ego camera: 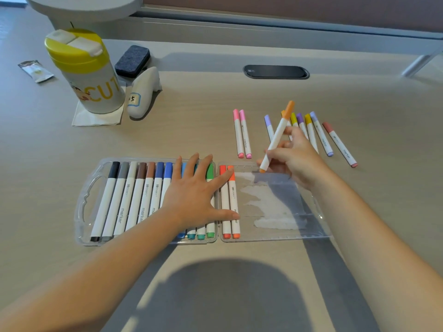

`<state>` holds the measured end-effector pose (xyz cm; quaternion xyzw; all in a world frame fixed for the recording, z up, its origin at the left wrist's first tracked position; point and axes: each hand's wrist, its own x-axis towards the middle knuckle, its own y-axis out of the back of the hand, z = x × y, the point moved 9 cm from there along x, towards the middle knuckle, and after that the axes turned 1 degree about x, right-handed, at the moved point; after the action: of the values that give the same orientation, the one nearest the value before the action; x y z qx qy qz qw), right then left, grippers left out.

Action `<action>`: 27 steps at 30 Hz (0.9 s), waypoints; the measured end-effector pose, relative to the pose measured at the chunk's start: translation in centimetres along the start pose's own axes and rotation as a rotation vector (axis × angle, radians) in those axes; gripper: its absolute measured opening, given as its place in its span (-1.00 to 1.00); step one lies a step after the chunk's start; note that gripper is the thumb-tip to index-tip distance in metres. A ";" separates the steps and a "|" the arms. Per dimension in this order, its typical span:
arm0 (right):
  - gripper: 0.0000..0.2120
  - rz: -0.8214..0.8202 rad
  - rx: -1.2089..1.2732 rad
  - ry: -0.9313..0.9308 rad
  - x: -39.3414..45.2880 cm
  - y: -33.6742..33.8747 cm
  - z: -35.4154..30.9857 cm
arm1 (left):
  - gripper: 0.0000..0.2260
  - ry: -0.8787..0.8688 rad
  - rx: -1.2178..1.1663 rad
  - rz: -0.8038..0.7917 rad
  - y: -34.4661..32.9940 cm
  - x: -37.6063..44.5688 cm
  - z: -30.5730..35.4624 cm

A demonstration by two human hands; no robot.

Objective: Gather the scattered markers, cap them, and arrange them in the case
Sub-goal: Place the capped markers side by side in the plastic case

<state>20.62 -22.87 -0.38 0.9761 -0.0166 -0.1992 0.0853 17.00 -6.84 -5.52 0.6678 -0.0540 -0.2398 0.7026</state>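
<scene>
right hand [291, 154] grips the orange marker [276, 136]; lay it just right of the red pair [229, 204] while the flat left hand [196, 190] steadies the case [318, 226].

The clear case [311, 226] lies open and flat near the table's front edge, handle at its left end. Its left half holds a tight row of capped white markers [134, 200], from black and grey through browns and blues to greens. The right half holds a red marker [225, 207] and a red-orange one [233, 200] against its left side. An orange marker [275, 137] is tilted above the case's back edge. Behind the case, toward the table's right, lie two pink markers [242, 135] and a loose cluster [321, 137] in lilac, yellow, purple and dusty red.
</scene>
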 end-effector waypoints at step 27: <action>-0.90 -0.233 -0.365 -0.192 -3.2 -3.3 5.9 | -0.15 0.045 -0.117 0.037 0.8 -0.2 -0.2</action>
<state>15.35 -20.35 -5.02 0.9164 0.1245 -0.2991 0.2349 17.09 -6.57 -4.66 0.6297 -0.0363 -0.2147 0.7457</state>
